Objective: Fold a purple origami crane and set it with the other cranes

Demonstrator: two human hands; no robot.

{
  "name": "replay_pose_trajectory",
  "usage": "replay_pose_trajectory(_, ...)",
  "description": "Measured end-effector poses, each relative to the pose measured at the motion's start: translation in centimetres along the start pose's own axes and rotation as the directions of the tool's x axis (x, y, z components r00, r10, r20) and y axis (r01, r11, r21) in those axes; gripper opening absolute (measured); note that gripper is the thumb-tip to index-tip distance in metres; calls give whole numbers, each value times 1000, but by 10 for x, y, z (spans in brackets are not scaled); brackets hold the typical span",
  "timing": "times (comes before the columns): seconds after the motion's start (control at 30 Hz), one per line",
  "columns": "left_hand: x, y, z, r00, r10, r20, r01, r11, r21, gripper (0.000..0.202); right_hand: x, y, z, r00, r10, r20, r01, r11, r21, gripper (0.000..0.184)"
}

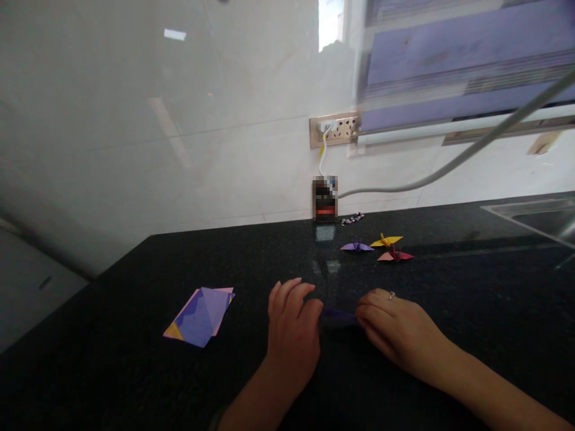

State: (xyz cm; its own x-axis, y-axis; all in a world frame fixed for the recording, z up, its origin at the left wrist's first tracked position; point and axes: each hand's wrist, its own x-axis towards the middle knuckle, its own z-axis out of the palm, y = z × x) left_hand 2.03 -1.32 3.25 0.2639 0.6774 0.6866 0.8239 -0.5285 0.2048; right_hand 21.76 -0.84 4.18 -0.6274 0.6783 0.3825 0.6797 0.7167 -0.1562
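My left hand (293, 332) and my right hand (395, 332) rest on the black stone counter (471, 299), fingertips facing each other. Between them lies a small folded piece of dark purple paper (338, 315). Both hands pinch its ends with curled fingers. A ring sits on a finger of my right hand. Most of the paper is hidden by the fingers.
A stack of coloured paper squares (200, 315), purple on top, lies to the left. Three folded paper cranes stand further back: purple (356, 246), yellow (386, 240), red (395, 255). A small dark box (324, 199), beads (353, 218), a wall socket (335, 130) with white cable are behind.
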Motion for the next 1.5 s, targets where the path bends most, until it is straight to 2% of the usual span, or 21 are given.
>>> replay_pose_trajectory(0.07, 1, -3, -1, 998, -56, -23, 56, 998, -8, 16, 0, 1, 1, 1000, 12, -3, -12, 1000, -3, 17)
replay_pose_trajectory(0.1, 1, -2, -1, 999, -53, -2, 53, 998, -31, 17, -1, 0, 2, 1000, 11, 2, -11, 1000, -1, 17)
replay_pose_trajectory(0.2, 0, 5, -2, 991, 26, 128, -9, 991, -132, 33, -2, -5, 6, 999, -15, 32, 14, 1000, 25, 18)
replay_pose_trajectory(0.27, 0, 11, -2, 979, 36, 201, 3, 982, -190, 13, -3, -10, 7, 998, -44, 43, 41, 997, 63, 18)
replay_pose_trajectory(0.37, 0, 17, -3, 962, 50, 267, 19, 967, -252, 13, -3, -15, 6, 998, -53, 22, 51, 992, 112, 18)
replay_pose_trajectory(0.6, 3, 12, -7, 970, -36, 241, 109, 949, -297, 15, -3, -7, 2, 999, -4, -40, 10, 989, 145, 17)
replay_pose_trajectory(0.93, 6, -7, -2, 970, -146, 196, 200, 934, -295, 17, -4, 19, 0, 994, 67, -87, -62, 996, 57, 15)
replay_pose_trajectory(1.07, 7, -9, -1, 953, -207, 220, 270, 910, -316, 20, -5, 24, 0, 966, 151, -212, -139, 988, 68, 13)
replay_pose_trajectory(1.13, 6, -5, -1, 946, -186, 264, 271, 903, -335, 19, -5, 18, 1, 955, 152, -254, -131, 987, 98, 21)
replay_pose_trajectory(1.2, 6, 1, -2, 945, -129, 300, 238, 901, -364, 17, -5, 7, 2, 980, 91, -175, -71, 991, 117, 32)
replay_pose_trajectory(1.27, 5, 7, -4, 941, -77, 329, 213, 890, -402, 14, -5, -3, 3, 998, 27, -54, -18, 986, 166, 24)
replay_pose_trajectory(1.33, 4, 9, -4, 938, -73, 339, 221, 879, -423, 13, -5, -9, 4, 1000, 6, 5, -7, 975, 223, 17)
replay_pose_trajectory(1.43, 2, 7, -3, 938, -157, 308, 295, 829, -475, 15, -4, -10, 3, 998, 67, 18, -69, 949, 308, 18)
replay_pose_trajectory(1.5, 2, 4, -2, 911, -289, 296, 408, 738, -537, 17, -4, -9, 3, 988, 151, 0, -140, 912, 385, 18)
